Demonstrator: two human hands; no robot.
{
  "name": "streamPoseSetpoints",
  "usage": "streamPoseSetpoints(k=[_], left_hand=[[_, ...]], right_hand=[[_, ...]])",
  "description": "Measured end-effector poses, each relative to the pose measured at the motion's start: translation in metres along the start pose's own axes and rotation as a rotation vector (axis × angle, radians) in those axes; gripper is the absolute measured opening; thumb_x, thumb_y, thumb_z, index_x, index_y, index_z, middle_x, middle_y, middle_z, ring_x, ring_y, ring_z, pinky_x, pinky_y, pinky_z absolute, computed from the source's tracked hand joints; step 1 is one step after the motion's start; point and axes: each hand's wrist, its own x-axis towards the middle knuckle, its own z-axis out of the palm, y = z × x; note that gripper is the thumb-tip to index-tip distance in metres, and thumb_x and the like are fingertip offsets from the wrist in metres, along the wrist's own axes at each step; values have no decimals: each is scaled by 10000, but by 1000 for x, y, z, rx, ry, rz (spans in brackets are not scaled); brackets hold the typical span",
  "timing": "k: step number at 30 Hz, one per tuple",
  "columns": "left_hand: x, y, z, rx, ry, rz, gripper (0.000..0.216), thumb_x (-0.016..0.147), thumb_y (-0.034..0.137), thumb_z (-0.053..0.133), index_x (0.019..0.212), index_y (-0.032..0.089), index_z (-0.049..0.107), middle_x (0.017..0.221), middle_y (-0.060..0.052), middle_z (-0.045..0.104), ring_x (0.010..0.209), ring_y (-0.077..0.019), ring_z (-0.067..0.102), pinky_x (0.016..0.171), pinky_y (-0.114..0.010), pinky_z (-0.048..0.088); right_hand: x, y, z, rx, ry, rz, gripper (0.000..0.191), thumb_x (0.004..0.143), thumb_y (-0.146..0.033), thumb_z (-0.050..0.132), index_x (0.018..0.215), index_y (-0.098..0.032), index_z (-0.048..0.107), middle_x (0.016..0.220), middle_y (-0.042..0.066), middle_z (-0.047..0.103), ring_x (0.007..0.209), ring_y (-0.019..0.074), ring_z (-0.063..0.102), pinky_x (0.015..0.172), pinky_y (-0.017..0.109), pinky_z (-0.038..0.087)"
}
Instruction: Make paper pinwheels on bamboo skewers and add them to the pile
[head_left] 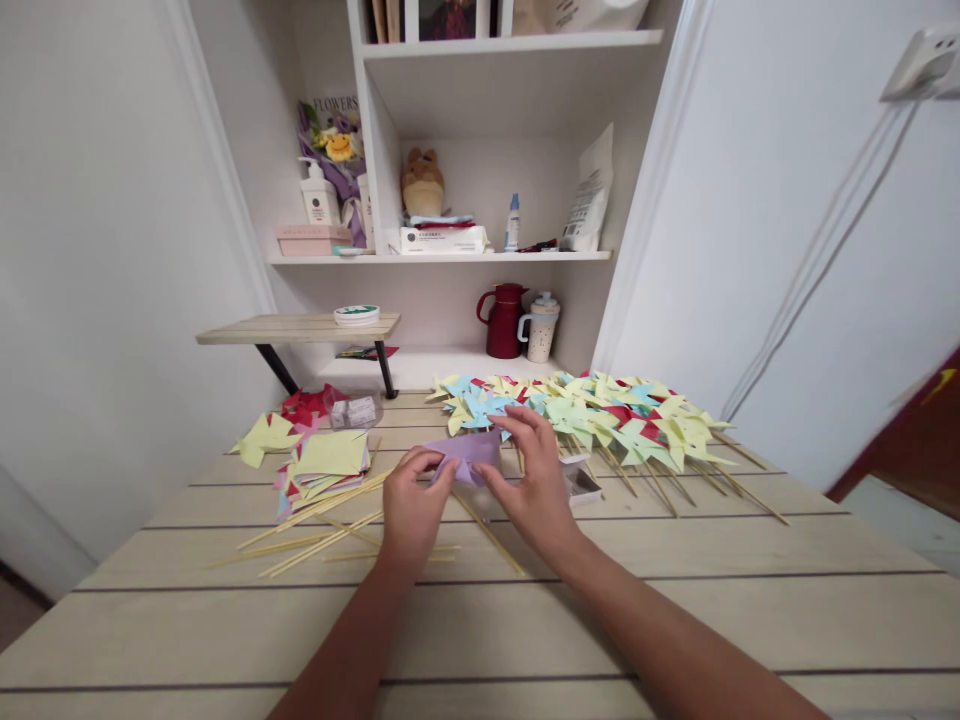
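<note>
A sheet of purple paper (466,450), partly folded into a pinwheel shape, is held up above the table. My left hand (420,495) pinches its left part between thumb and fingers. My right hand (536,480) curves around the right end, thumb against the lower edge and fingertips by the upper corner. Just beneath, a thin wooden stick (491,535) lies on the table. To the left are more loose sticks (300,545) and a stack of coloured paper squares (334,455). Finished paper pinwheels (570,415) on sticks are heaped at the back and right.
A small open white box (583,486) lies beside my right hand. At the back left stand a clear plastic box (354,410) and a raised wooden shelf (300,328) on black legs. Behind the table, a red jug (506,325) and a speckled cup (541,330) occupy the cabinet.
</note>
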Motion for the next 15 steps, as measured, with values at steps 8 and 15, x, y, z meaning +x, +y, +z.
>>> streamPoseSetpoints(k=[8,15], left_hand=[[-1,-6,-5,365,-21,442,87,825,273,678,754,270,729,834,-29,739,815,-235,651,858,-398,382],[-4,-2,-5,445,-94,591,137,868,192,632,892,282,733,916,-18,765,843,-217,669,919,-410,348]], right_hand=[[2,2,-7,-240,-98,-138,491,799,-332,734,1268,-336,589,1519,94,348,1375,369,359,1077,554,295],[3,4,-6,-200,-108,-156,134,772,-196,714,872,-282,737,1387,45,546,1321,322,425,1072,521,300]])
